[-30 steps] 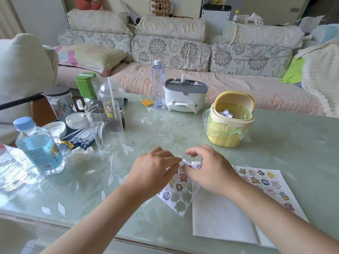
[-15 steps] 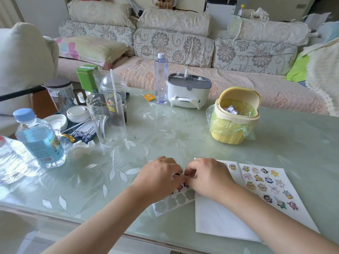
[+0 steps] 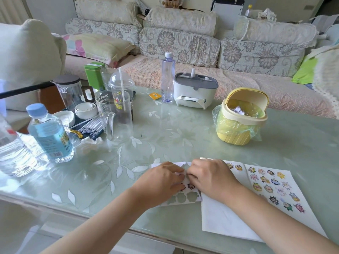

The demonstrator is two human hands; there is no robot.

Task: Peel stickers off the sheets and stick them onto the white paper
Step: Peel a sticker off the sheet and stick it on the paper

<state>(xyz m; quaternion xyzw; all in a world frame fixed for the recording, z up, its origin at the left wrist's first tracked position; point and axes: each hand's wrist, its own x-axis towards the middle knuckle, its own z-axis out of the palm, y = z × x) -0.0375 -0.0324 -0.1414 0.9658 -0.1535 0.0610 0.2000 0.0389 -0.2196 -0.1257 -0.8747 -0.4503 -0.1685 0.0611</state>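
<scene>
A sticker sheet (image 3: 185, 197) with several empty cut-outs and a few cartoon stickers lies flat on the glass table near the front edge. My left hand (image 3: 161, 182) rests on it with fingers curled, pinching at its top part. My right hand (image 3: 211, 177) meets the left one there, fingertips pinching the same spot; what they pinch is hidden. The white paper (image 3: 222, 217) lies just right of the sheet, under my right wrist, with two stickers at its top. Another sticker sheet (image 3: 271, 187), full of cartoon stickers, lies to its right.
A yellow mini bin (image 3: 238, 121) with a green liner stands behind the papers. At the left are a water bottle (image 3: 49, 134), a glass jug (image 3: 115, 118), cups and straws. A white box (image 3: 194, 92) and a tall bottle (image 3: 167, 77) stand at the back.
The sticker sheet, lifted a second ago, now lies flat on the table. Both hands have lowered onto it and drawn close together. The camera has tilted slightly.
</scene>
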